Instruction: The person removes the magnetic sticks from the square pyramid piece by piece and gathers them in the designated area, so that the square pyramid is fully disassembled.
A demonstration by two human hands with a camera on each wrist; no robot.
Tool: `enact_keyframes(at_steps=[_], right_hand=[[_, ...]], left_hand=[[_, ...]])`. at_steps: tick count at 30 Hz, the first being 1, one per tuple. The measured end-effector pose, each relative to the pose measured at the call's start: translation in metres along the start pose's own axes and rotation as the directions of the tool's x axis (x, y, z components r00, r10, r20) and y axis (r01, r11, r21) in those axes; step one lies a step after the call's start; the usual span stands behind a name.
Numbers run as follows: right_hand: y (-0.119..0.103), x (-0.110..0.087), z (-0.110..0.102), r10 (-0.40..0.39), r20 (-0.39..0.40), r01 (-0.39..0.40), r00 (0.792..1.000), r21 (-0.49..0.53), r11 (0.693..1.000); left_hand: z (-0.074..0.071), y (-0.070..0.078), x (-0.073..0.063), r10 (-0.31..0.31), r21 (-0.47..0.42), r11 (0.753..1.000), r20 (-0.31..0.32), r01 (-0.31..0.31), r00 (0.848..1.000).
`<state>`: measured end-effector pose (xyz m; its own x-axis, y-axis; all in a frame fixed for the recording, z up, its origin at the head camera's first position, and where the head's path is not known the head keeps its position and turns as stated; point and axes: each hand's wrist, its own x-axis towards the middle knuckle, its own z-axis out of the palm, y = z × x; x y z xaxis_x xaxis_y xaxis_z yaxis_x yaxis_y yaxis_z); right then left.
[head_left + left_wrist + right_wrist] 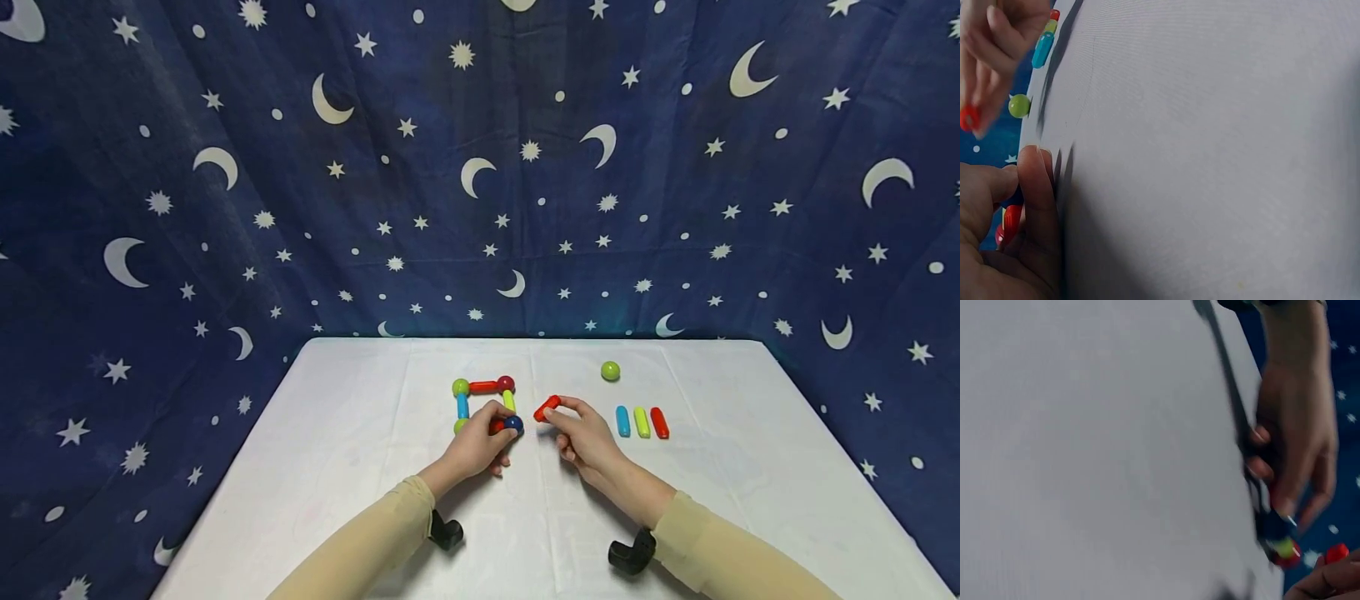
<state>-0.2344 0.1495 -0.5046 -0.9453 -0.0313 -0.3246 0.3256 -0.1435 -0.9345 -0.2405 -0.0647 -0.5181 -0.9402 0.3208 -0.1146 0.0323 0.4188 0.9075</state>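
A small square of coloured rods and balls lies on the table in the head view. Green balls (pixel 461 387) mark its left corners, a dark red ball (pixel 506 383) its far right one, with a red rod (pixel 483 387), a light blue rod (pixel 462 406) and a yellow-green rod (pixel 509 401) as sides. At the near right corner my left hand (pixel 474 443) pinches a dark blue ball (pixel 514 425); a red rod (pixel 1012 220) meets that ball and is partly hidden by the fingers. Just to the right, my right hand (pixel 591 440) holds another red rod (pixel 547 408) between thumb and fingertips.
Right of my right hand lie a blue rod (pixel 622 421), a yellow-green rod (pixel 641 422) and a red rod (pixel 659 422) side by side. Behind them sits a loose green ball (pixel 611 371). A dark star-and-moon cloth (pixel 480 250) hangs beyond the white table (pixel 337 417).
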Motion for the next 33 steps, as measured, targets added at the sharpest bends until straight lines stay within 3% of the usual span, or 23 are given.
enact_keyframes(at_steps=[5, 9, 13, 17, 22, 26, 33], right_hand=[[-0.035, -0.007, -0.050, -0.092, 0.040, 0.096, 0.995, -0.102, 0.990], [-0.058, -0.011, -0.104, -0.162, 0.034, 0.165, 0.986, -0.237, 0.957], [-0.066, -0.013, -0.154, -0.159, -0.024, 0.134, 0.987, -0.426, 0.895], [-0.060, -0.013, -0.189, -0.112, -0.058, 0.059, 0.992, -0.574, 0.816], [-0.046, -0.010, -0.206, -0.028, -0.066, -0.022, 0.997, -0.661, 0.750], [-0.038, -0.006, -0.206, -0.032, -0.069, -0.025, 0.997, -0.698, 0.716], [-0.031, 0.000, -0.206, -0.029, -0.067, -0.025, 0.997, -0.685, 0.728]], left_hand=[[0.000, 0.000, 0.000, -0.013, 0.011, 1.000, -0.001, 0.013, 1.000], [0.000, -0.001, 0.000, -0.022, 0.004, 1.000, -0.005, 0.022, 1.000], [0.000, -0.002, 0.000, -0.032, -0.007, 0.999, -0.003, 0.032, 0.999], [0.001, -0.003, 0.000, -0.021, -0.013, 1.000, -0.003, 0.021, 1.000], [0.001, -0.004, 0.000, -0.007, -0.013, 1.000, -0.006, 0.007, 1.000], [0.001, -0.003, 0.000, -0.008, -0.010, 1.000, -0.007, 0.008, 1.000], [0.001, -0.002, 0.000, -0.034, -0.008, 0.999, -0.007, 0.034, 0.999]])
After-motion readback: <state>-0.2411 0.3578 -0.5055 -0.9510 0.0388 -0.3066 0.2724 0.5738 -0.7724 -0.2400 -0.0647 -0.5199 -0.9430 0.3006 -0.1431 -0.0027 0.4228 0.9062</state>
